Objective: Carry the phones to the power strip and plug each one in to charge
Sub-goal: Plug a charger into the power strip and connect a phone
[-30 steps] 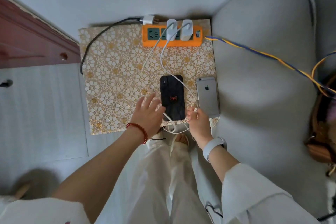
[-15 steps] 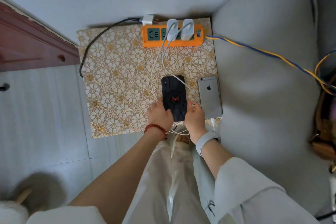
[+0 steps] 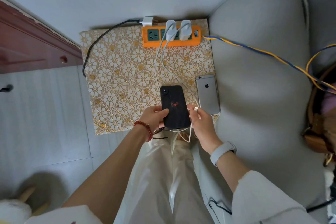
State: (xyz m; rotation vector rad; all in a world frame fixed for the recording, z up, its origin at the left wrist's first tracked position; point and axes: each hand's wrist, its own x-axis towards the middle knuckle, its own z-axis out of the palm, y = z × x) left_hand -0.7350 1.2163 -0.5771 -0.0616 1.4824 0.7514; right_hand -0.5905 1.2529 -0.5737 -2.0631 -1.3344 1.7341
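Left hand [image 3: 154, 116] grips the black phone [image 3: 174, 106] by its lower left edge: thumb across the back, fingers curled underneath. Phone is back-side up, red spider mark showing, camera end pointing toward the power strip [image 3: 171, 36], lower end toward the person. Whether it is lifted clear of the table mat [image 3: 118, 82] or resting on it: cannot tell from this view.

Right hand [image 3: 201, 122] pinches a white charging cable [image 3: 164, 63] just behind its metal plug [image 3: 196, 108], thumb and forefinger closed on it. Plug tip sits beside the phone's right edge, not in the phone's port. Slack of the cable loops below the phone's lower end, over the trouser legs.

Silver phone [image 3: 208, 93] lies back-up on the right edge of the mat, next to the grey sofa cushion [image 3: 258, 82], just beside the right hand but not touched. Whether a cable is in its port: cannot tell.

Power strip is orange, at the far edge of the mat. Two white chargers [image 3: 178, 30] stand in its sockets side by side, a white cable running from each toward the hands. A third white adapter [image 3: 148, 21] lies behind the strip's left end, with a black braided cable [image 3: 101, 39] curving off the left side of the mat.

Blue and yellow twisted cord [image 3: 254, 49] leaves the strip's right end and crosses the cushion. Left wrist carries a red bead bracelet [image 3: 144, 129]; right wrist a grey band [image 3: 222, 152].
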